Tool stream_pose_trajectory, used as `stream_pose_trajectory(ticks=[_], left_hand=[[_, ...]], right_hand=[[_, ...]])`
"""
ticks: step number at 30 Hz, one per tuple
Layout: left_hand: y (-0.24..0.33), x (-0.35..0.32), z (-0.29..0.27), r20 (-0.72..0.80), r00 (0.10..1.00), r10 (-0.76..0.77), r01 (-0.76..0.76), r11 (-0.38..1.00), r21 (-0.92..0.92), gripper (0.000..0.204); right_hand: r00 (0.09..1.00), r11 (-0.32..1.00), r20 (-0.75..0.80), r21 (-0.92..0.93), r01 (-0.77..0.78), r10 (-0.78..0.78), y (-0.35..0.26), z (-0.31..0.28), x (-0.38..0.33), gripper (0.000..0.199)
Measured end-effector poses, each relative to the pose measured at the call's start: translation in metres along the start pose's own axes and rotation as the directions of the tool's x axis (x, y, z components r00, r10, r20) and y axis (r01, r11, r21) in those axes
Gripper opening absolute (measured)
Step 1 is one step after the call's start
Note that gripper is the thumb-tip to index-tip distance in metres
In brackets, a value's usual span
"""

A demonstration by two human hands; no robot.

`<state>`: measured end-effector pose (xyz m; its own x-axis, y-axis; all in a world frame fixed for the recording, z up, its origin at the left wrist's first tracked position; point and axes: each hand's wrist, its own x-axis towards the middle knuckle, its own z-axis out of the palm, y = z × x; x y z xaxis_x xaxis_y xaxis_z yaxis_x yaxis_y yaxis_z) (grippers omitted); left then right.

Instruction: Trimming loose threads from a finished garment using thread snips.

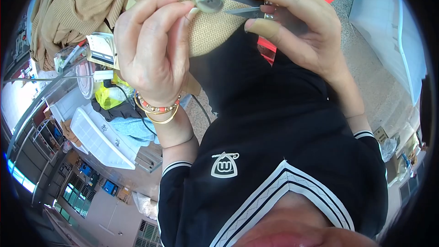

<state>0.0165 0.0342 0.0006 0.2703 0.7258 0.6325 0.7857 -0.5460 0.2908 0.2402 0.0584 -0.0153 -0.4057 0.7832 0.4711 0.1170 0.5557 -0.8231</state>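
Plainly, the button (209, 0) lay to the left of the small scissors (247, 12), whose long axis ran roughly left to right; their blades stood parted, with the tips pointing at its right rim and just beside it, though whether they touched could not be told. The left hand (153, 50) was nearer to the button, its fingers pinching the left edge; whether they gripped some of the cloth (210, 36) too was unclear. The right hand (302, 32) grasped the scissors between thumb and fingers. Over the tan, coarsely woven cloth at the far side, the button looked round, shiny and cloudy grey-green, with a paler rim.
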Motion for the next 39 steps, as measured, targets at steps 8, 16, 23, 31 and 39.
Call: stream_pose_trajectory(ticks=[8,16,23,31,39], left_hand=[[-0.004,0.019,0.0,0.066,0.961,0.27,-0.248,0.94,-0.233,0.015],[-0.017,0.024,0.0,0.122,0.963,0.242,-0.201,0.939,-0.278,0.015],[-0.017,0.012,-0.001,0.188,0.982,0.01,0.064,0.922,-0.382,0.006],[-0.022,0.013,0.007,0.14,0.986,-0.088,0.145,0.868,-0.475,0.003],[-0.017,0.01,0.008,0.133,0.976,-0.171,0.215,0.83,-0.514,0.004]], right_hand=[[0.994,0.993,0.049,0.055,-0.1,0.097,0.002,0.0,-0.007,0.041],[0.964,0.965,0.052,-0.024,-0.261,0.262,-0.031,-0.013,0.01,0.041],[0.978,0.981,0.121,-0.112,-0.157,0.17,-0.035,-0.01,0.022,0.037],[0.987,0.975,0.083,-0.188,-0.122,0.139,-0.038,-0.008,0.025,0.032],[0.995,0.982,-0.002,-0.161,-0.101,0.102,-0.037,-0.001,0.024,0.025]])
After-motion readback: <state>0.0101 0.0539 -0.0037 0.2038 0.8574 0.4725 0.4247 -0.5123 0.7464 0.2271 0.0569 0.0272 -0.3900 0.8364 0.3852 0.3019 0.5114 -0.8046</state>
